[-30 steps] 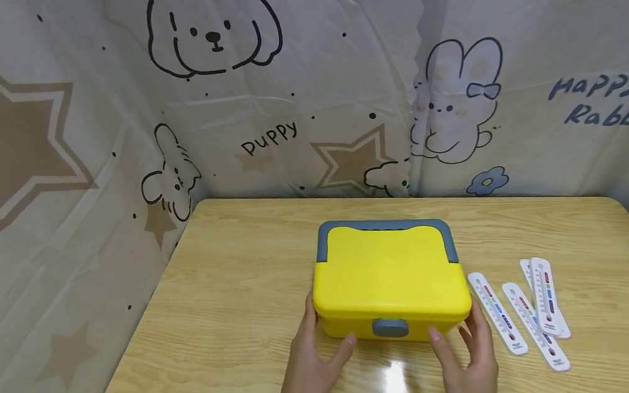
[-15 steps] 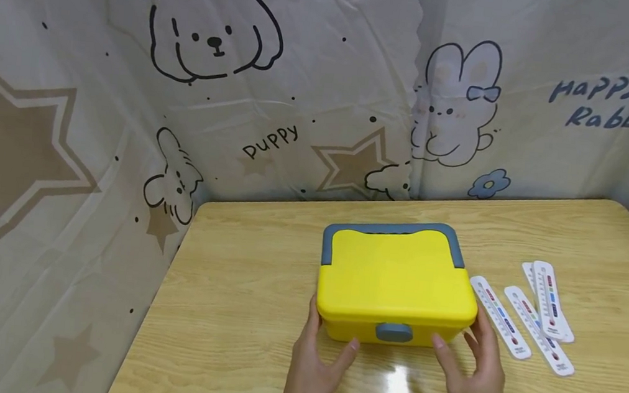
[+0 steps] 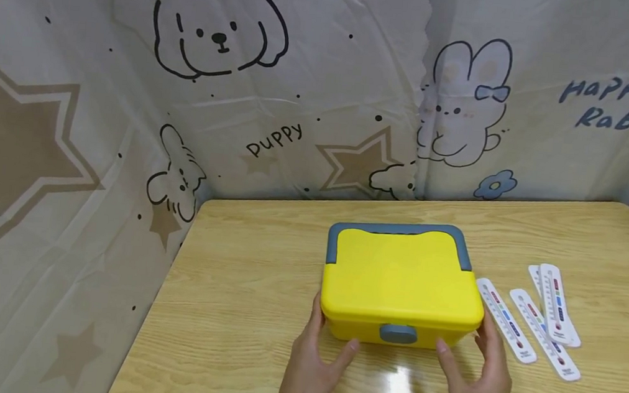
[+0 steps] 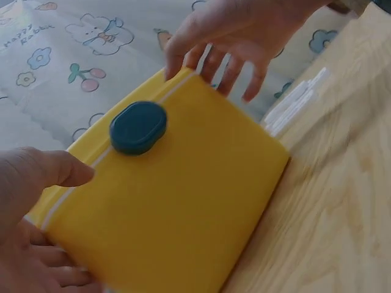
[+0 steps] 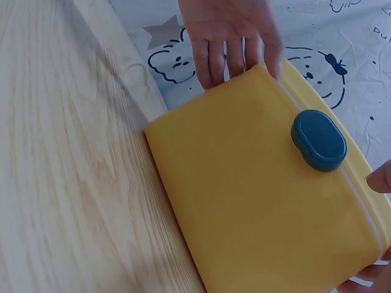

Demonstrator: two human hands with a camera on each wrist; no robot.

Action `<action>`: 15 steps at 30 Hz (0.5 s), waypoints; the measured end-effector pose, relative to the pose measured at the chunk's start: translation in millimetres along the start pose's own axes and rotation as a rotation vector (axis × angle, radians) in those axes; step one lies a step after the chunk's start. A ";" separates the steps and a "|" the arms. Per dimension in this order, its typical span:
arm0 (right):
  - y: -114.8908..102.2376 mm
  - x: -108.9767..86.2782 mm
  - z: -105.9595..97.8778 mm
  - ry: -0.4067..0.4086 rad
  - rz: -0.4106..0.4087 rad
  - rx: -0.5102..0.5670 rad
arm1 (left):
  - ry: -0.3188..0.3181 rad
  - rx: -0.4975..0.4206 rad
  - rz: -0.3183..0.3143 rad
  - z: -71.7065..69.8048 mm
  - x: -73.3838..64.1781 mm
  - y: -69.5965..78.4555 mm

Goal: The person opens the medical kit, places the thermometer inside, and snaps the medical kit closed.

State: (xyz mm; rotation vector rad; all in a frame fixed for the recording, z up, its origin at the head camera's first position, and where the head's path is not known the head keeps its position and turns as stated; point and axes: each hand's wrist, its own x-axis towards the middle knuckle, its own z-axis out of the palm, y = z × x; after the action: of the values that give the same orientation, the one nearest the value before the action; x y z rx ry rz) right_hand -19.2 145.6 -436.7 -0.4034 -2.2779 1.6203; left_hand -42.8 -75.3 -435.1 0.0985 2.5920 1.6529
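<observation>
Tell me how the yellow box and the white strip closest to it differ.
The yellow box is bulky and deep; the white strip is flat and narrow. The box is yellow with a blue-gray latch, while the strip carries printed colored markings. The box sits nearly square-on; the strip lies slanted. Both rest on the table.

The word "Puppy" is printed in black on the patterned cloth [image 3: 317, 34]; "Happy Rabbit" is lettered in blue farther right. Markings on the white strips [image 3: 544, 334] are too small to be read.
</observation>
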 end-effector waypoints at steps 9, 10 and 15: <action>1.1 7.8 -13.7 0.002 -0.056 -0.121 | -0.008 -0.109 -0.103 -10.7 -7.6 -5.5; 0.6 10.6 -15.4 0.016 -0.111 -0.143 | 0.014 -0.126 -0.121 -10.4 -8.7 -6.4; -8.4 35.8 -26.4 0.025 -0.449 -0.234 | 0.047 -0.183 -0.169 -3.5 -13.2 -11.5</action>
State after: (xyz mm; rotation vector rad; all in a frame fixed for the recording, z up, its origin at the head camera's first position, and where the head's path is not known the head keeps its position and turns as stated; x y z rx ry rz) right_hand -41.4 180.0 -417.3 0.0406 -2.3307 1.1283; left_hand -30.2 -84.5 -443.8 -0.1654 2.3899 1.8377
